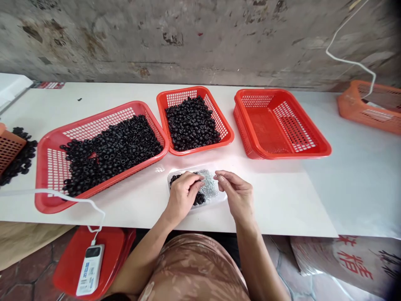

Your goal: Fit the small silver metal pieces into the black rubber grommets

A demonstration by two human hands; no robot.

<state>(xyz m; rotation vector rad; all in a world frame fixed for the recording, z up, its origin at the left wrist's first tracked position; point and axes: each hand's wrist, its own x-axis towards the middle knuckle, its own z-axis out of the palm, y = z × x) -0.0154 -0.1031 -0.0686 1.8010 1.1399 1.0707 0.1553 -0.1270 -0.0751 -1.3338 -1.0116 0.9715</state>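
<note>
In front of me lies a shallow clear plastic tray (219,200), with small black ring-shaped plastic parts (199,198) at its left and a heap of tiny silvery metal pieces (209,184) at its right. My left hand (183,193) is over the tray's left half, thumb and fingers drawn together; what they hold, if anything, is hidden. Just past the heap's right side, my right hand (239,195) pinches a small silvery metal piece (218,176) between thumb and forefinger. Its exact kind is too small to make out.
Two red baskets, one long (46,138) and one smaller (230,136), hold black parts behind the tray. Stacked red baskets (326,149) stand at right, an orange basket (354,106) beyond. A white cable (72,198) runs to a power bank (90,269) on a red stool (67,267).
</note>
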